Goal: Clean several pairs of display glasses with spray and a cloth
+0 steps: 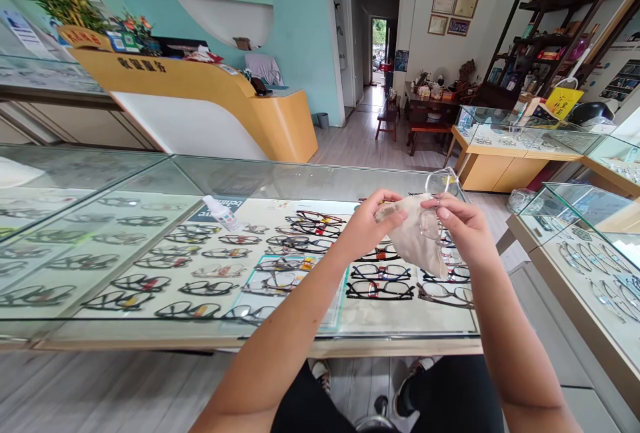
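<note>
Above the right part of the glass display case (280, 346), my left hand (383, 218) is closed on a beige cleaning cloth (419, 240), which hangs down between my hands. My right hand (459, 216) pinches a thin-framed pair of eyeglasses (441, 180) against the cloth. Pale curved ends of the glasses stick up above the fingers; the cloth partly covers the rest of the frame. A small white bottle (223, 213) lies or stands tilted on the glass top to the left. Under the glass, several rows of eyeglasses (380, 290) are laid out.
Another glass case (530, 246) stands close on my right, with a further case (500, 146) behind it. Beyond the counter is a curved wooden reception desk (295, 126). A dark table (435, 103) and a shelf rack (545, 40) are at the back right.
</note>
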Tool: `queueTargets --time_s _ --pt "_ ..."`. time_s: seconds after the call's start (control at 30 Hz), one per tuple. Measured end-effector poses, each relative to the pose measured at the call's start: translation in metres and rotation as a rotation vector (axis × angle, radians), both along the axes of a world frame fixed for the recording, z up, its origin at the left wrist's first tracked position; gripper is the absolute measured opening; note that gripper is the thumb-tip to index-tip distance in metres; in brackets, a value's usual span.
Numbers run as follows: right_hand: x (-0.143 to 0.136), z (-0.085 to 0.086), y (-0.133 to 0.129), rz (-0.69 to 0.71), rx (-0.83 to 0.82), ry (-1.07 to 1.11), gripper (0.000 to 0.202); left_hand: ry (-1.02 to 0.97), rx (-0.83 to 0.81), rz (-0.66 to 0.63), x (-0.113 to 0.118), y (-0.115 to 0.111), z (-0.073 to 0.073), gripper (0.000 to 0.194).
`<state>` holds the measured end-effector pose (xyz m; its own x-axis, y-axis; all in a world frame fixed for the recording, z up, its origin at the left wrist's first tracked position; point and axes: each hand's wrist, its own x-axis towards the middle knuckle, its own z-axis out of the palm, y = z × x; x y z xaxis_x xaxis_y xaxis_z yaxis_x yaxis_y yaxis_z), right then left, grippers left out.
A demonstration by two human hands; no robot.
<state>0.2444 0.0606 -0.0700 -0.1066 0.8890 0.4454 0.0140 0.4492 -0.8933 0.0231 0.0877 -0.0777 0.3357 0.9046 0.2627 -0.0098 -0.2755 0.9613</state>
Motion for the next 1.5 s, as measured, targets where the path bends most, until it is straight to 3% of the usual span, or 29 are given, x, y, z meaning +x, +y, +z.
queueTargets --time_s 0.17,0.4,0.57,0.67,0.83,1.1,1.27,1.5 --pt "0.005 -0.004 0.006 -0.129 -0.012 0.114 0.039 -0.104 -0.112 -0.067 0.002 0.01 -0.004 0.069" --pt "0.0 -0.012 0.009 -0.146 -0.042 0.066 0.042 -0.248 -0.085 0.032 0.008 0.01 -0.013 0.072" --pt "-0.005 -0.012 0.007 -0.217 0.015 0.094 0.038 -0.235 -0.121 0.082 0.012 0.006 -0.015 0.073" --pt "-0.011 -0.012 0.004 -0.175 0.001 0.066 0.039 -0.199 -0.137 0.082 0.016 0.001 -0.014 0.075" --pt "-0.024 -0.015 0.0 -0.093 -0.056 0.029 0.044 -0.136 -0.088 0.015 0.021 -0.007 -0.013 0.075" --pt "-0.03 -0.015 -0.002 -0.164 0.012 0.02 0.045 -0.14 0.041 -0.021 0.021 -0.011 -0.015 0.073" --pt "-0.032 -0.014 -0.004 -0.176 0.019 0.004 0.045 -0.214 0.035 -0.028 0.021 -0.009 -0.014 0.076" --pt "-0.034 -0.016 -0.004 -0.185 0.052 0.019 0.041 -0.163 0.097 -0.059 0.02 -0.01 -0.008 0.067"
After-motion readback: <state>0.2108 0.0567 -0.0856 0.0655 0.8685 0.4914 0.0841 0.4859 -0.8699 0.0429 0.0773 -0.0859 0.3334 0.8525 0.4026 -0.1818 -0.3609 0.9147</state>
